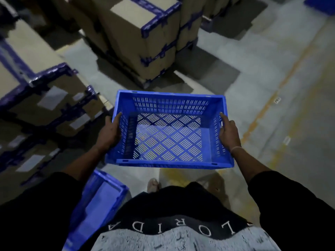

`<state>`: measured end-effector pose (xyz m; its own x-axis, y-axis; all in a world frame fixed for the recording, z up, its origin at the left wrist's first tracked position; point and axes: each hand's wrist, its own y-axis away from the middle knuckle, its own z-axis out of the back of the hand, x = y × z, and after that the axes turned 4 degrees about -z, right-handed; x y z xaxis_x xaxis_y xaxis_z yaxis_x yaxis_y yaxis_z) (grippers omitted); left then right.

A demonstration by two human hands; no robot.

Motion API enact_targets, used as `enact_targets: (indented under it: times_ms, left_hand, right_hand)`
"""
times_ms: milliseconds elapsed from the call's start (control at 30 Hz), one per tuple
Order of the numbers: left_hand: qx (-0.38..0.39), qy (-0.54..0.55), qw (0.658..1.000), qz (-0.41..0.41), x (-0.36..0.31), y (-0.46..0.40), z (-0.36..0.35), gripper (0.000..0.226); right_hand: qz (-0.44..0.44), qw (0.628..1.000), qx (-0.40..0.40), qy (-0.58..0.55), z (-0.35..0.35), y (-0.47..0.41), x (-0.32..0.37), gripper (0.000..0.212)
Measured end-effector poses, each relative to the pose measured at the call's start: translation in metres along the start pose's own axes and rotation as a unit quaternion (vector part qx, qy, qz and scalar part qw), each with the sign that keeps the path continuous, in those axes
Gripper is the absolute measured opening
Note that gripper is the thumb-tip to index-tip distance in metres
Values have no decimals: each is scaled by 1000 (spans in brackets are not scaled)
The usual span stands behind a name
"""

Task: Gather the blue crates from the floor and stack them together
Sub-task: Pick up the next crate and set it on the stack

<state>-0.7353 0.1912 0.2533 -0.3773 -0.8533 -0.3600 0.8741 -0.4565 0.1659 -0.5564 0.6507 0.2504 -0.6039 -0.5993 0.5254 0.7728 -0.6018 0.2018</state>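
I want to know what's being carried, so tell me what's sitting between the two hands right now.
In the head view, an empty blue crate spans the gap; the left hand and right hand grip its opposite short sides.

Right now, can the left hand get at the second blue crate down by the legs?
Probably not yet. The left hand grips the held crate, as does the right hand. The second crate sits low on the floor with nothing covering it.
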Motion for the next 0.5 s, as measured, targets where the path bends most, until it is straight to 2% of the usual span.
enact_targets:
  times_ms: [233,333,500]
  left_hand:
    - [23,25,993,-112,-33,-108,13,66]
    - [32,48,990,-131,-58,-159,12,59]
    - [46,58,983,-171,-121,-244,-1,60]
  right_hand:
    - [-78,995,-63,-24,19,-17,-17,57]
    - [-119,989,-78,-29,32,-35,-31,56]
    - [-152,981,-105,-50,53,-78,-71,45]
